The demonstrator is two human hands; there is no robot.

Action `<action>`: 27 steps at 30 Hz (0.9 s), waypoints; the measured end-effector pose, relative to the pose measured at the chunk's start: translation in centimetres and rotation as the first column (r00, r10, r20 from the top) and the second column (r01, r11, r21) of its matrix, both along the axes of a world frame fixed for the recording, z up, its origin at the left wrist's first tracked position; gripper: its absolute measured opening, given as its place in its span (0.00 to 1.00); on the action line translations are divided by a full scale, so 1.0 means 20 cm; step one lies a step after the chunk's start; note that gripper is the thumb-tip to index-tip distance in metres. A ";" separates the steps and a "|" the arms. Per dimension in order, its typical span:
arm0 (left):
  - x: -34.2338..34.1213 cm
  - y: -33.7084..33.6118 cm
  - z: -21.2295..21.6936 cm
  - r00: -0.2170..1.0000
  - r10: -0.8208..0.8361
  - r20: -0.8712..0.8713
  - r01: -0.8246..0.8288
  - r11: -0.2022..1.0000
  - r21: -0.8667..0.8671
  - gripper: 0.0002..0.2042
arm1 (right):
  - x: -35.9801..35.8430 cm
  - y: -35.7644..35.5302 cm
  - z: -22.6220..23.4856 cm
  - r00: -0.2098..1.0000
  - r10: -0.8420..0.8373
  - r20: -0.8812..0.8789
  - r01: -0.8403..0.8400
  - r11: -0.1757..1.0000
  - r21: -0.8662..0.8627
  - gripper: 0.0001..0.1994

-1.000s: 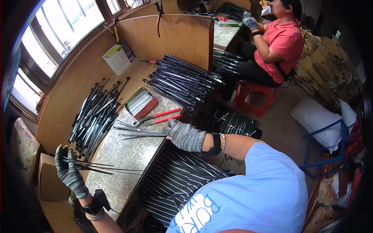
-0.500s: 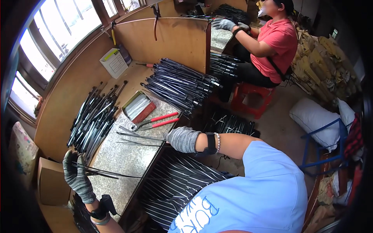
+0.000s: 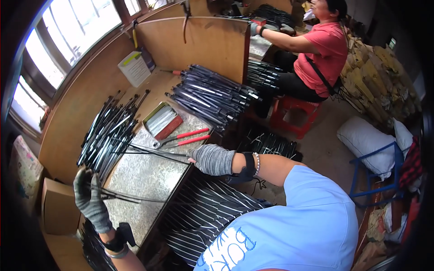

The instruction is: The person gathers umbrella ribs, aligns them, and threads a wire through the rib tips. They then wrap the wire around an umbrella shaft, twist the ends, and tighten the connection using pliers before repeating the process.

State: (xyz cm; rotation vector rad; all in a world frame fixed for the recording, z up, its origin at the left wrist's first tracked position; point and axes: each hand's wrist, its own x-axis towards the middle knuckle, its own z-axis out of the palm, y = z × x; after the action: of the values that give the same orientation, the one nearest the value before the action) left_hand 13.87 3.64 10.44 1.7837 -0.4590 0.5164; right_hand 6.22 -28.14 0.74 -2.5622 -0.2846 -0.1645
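Note:
My left hand [image 3: 92,201], in a grey knit glove, is at the table's near left edge. Its thumb and fingers close on a few thin black rods [image 3: 133,197] that stretch right over the speckled tabletop [image 3: 135,178]. My right hand [image 3: 212,159], gloved alike, grips another few thin black rods [image 3: 156,152] by their right ends. Their far ends point left and reach the edge of a pile of dark rods [image 3: 110,131]. Red-handled pliers [image 3: 187,137] lie just beyond my right hand, beside an open tin [image 3: 162,120] of thin silvery pins.
A bigger heap of black rods [image 3: 210,97] lies by the wooden partition [image 3: 194,43]. A cardboard box [image 3: 56,207] stands left of my left hand. Across the partition a co-worker [image 3: 318,45] sits on a red stool [image 3: 296,117]. More black rods [image 3: 266,144] lie on the floor.
The rods in my right hand have swung up and left, and their tips now meet the pile. My left hand has hardly moved. The co-worker's hands have shifted.

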 end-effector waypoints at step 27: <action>0.08 -0.01 -0.04 0.960 0.050 0.274 -0.127 0.954 0.273 0.39 | -0.28 0.37 0.03 0.848 0.508 -0.147 -0.211 0.580 0.787 0.13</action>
State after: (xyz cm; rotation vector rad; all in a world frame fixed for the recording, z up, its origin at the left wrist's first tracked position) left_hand 15.52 3.38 9.65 2.0314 -0.6681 0.7905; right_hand 0.59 -20.68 1.24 -1.5968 -0.4840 0.3025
